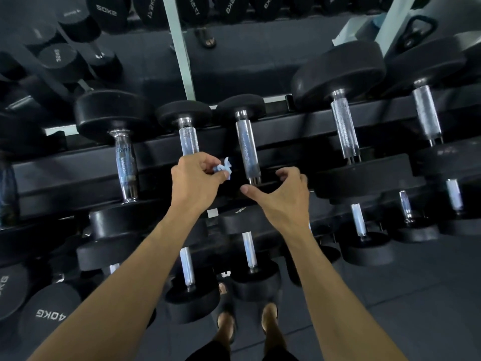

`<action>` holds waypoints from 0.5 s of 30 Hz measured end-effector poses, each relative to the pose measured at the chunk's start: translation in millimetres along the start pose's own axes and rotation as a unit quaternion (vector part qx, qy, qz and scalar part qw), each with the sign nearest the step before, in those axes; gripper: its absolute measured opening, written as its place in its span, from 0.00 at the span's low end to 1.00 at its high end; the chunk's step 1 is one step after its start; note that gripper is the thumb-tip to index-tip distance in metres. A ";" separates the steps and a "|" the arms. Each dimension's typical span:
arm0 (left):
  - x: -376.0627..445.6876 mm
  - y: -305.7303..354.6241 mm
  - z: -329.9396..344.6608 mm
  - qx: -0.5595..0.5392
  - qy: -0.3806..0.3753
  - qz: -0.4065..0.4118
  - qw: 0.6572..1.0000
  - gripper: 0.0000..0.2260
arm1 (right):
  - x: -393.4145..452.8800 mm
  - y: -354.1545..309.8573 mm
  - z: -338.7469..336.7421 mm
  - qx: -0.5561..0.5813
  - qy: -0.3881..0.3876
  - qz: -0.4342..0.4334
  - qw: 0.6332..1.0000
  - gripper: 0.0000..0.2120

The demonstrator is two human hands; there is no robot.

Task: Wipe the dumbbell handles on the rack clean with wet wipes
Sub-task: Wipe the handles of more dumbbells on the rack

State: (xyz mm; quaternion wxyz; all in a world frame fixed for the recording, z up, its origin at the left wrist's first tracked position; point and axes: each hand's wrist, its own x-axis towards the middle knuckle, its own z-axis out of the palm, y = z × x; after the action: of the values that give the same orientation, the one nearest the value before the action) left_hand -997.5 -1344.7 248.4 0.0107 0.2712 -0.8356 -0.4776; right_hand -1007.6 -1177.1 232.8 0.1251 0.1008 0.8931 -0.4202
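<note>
While the left hand (195, 178) pinches a crumpled wet wipe (222, 168), the right hand (282, 190) – at its three o'clock – cups open, fingers apart, near a dumbbell handle (247, 149).

Probably a gym: racked dumbbells (247, 144), mirror (179, 45).

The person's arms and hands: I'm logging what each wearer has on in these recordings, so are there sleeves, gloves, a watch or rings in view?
Nothing is worn on either. The left hand and right hand are bare, with no gloves, rings or wristbands visible. Both forearms are uncovered as far as the frame shows, so no sleeve or watch appears. Further down, dark shorts and dark open-toed sandals are visible.
</note>
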 end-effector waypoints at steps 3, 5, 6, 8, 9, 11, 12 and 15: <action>1.6 -0.1 -0.3 -0.006 -0.007 -0.007 1.000 0.09 | 0.8 6.1 -13.2 0.013 0.015 -0.026 0.999 0.27; 3.2 2.0 1.4 -0.012 -0.012 -0.013 1.000 0.10 | 1.7 10.3 -16.3 0.009 0.021 -0.044 0.999 0.21; 4.3 4.7 3.3 -0.019 -0.016 -0.016 1.000 0.10 | 2.6 12.0 -16.5 0.008 0.019 -0.046 0.999 0.20; 10.3 11.5 10.2 -0.042 -0.022 -0.032 0.998 0.09 | 4.9 13.7 -16.2 0.015 0.012 -0.037 0.999 0.21; 15.2 14.9 15.3 -0.064 -0.026 -0.047 0.996 0.08 | 6.1 14.0 -16.5 0.021 0.010 -0.034 0.999 0.22; 29.4 20.4 28.6 -0.127 -0.032 -0.092 0.987 0.08 | 8.9 15.9 -18.4 0.035 0.010 -0.026 0.999 0.24; 37.2 23.0 36.2 -0.163 -0.031 -0.120 0.979 0.09 | 10.1 17.3 -20.2 0.045 0.011 -0.021 0.999 0.25; 57.8 34.6 58.5 -0.282 -0.009 -0.183 0.942 0.09 | 12.7 22.2 -26.6 0.076 0.012 -0.005 0.997 0.24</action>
State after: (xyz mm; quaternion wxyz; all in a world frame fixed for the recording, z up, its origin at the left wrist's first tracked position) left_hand -1078.3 -1311.4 230.5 -0.0084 0.4016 -0.6026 -0.6896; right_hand -1016.9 -1141.6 229.2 0.1038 0.1107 0.8605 -0.4863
